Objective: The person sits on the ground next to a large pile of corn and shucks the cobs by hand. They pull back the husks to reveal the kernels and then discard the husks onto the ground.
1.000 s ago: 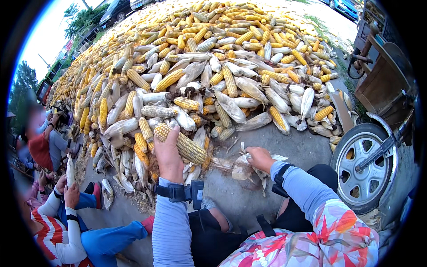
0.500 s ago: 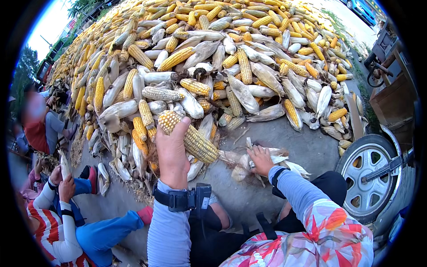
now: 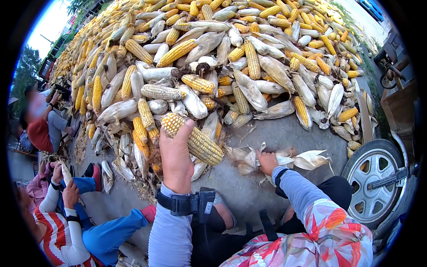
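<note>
A husked ear of corn [image 3: 205, 149] with pale yellow kernels is gripped in my left hand [image 3: 176, 155], thumb across its upper side and its far end tilted down to the right. Low over the ground to its right, my right hand [image 3: 267, 163] is closed on a dry corn husk [image 3: 310, 159]. Loose husk leaves stick out on both sides of that fist. A small gap separates the husk from the ear. Just beyond my hands lies the big pile of corn [image 3: 249, 62], with bare yellow ears and ears still wrapped in pale husks.
A wheel [image 3: 372, 182] of a cart stands at the right, close to my right arm. At the left a co-worker in striped clothing [image 3: 55, 231] holds an ear in both hands. Farther back sits another person in red [image 3: 40, 133]. Grey concrete [image 3: 222, 189] lies underneath.
My right hand has closed on the husk, which has come apart from the ear's end. Both hands sit slightly farther right in the picture, and the whole scene has shifted a little.
</note>
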A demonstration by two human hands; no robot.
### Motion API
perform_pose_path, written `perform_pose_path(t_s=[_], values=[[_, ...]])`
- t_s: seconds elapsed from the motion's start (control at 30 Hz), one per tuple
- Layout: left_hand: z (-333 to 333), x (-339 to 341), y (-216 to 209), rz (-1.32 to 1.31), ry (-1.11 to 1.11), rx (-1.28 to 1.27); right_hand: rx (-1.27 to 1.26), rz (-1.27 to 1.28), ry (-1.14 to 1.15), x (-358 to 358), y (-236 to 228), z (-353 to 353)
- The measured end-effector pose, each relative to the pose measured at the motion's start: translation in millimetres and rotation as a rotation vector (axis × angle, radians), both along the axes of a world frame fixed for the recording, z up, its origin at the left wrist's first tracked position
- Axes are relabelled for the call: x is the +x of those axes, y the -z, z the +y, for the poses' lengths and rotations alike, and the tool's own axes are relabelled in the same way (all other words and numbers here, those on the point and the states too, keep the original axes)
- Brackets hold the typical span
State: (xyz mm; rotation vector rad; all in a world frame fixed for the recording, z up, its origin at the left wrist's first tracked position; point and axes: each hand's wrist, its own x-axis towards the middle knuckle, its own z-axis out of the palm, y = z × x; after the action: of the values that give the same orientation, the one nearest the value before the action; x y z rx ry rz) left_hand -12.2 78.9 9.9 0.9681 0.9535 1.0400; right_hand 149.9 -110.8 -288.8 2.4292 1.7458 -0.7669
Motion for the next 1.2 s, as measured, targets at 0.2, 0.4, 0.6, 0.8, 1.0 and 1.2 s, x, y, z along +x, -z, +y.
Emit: perform_pose_path(t_s=[0.2,0.4,0.6,0.8,1.0,1.2], values=[[2,-1,-5,0.012,-0.020,0.016,0.171,0.049,0.086,4,-23,2],[-4,-11,-12,-0.084,-0.039,0.071,0.041,-0.061,-0.049,22,-28,-26],[-8,-18,-12,-0.045,-0.066,0.105,-0.155,-0.135,-0.011,27,-47,-31],[3,-23,2,-0.078,-0.064,0.075,-0.009,0.127,-0.171,27,-114,18],[-6,-17,-1,-0.103,-0.035,0.031,0.510,0.871,0.098,-22,-210,44],[-26,-6,19,-0.203,0.090,-0.141,0.677,0.905,0.077,-72,-252,61]])
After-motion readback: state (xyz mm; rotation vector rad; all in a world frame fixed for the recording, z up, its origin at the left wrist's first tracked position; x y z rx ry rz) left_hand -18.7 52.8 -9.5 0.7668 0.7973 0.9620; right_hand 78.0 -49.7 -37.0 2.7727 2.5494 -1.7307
